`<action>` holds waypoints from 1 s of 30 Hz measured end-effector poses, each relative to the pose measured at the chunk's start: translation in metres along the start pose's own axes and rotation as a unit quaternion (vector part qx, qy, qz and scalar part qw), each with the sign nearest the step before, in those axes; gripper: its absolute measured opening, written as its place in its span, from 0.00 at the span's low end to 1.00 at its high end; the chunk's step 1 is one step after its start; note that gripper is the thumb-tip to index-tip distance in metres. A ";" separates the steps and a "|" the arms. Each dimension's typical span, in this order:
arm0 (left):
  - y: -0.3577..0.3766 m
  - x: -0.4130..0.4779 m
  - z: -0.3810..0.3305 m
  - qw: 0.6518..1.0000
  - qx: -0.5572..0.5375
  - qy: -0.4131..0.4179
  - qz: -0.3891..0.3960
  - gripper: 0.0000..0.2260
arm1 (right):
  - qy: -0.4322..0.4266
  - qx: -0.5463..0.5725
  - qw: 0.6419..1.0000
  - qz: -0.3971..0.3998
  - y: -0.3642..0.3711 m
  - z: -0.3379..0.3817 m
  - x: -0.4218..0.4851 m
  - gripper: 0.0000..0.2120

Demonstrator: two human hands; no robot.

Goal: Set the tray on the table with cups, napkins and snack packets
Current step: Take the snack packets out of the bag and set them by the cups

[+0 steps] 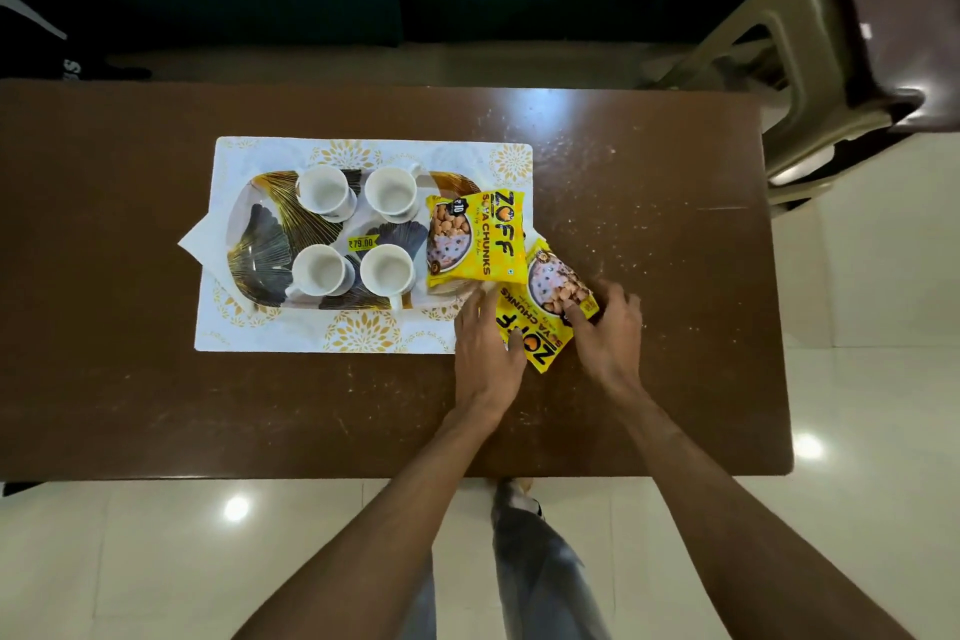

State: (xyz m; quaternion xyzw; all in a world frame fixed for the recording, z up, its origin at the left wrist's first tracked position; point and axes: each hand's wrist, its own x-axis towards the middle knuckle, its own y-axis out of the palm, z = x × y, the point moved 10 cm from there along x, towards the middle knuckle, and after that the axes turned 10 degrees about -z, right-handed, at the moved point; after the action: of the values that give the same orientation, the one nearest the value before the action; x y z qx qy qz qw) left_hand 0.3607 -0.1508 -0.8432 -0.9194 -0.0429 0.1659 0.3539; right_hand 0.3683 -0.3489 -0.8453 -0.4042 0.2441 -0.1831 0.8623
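Forearms reach over worktop (208,405). L hand (485,346) and R hand (609,333): fingers curled, gripping 2nd snack packet (545,312) from both sides. 1st packet (475,239) just beyond L fingertips, on tray (240,244) w/ four cups (322,187) (napkin (200,237) peeks out beneath).

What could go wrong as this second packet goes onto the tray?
1. The right end of the tray is already covered by the first packet, which reaches past the rim. The second packet, gripped by the left hand and right hand, may find no flat spot and slide onto the table.
2. Pushing it in could shove the first packet against the nearest cups, which stand close beside it.
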 end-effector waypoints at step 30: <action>-0.072 -0.060 0.064 0.844 -0.392 -0.308 0.196 0.30 | 0.184 0.358 0.882 0.245 0.017 0.081 -0.090 0.22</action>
State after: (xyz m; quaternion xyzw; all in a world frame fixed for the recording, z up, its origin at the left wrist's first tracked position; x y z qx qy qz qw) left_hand 0.2854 -0.0683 -0.8237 -0.8722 -0.0300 0.4763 -0.1077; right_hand 0.3434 -0.2432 -0.7886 0.0454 0.4075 -0.1122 0.9051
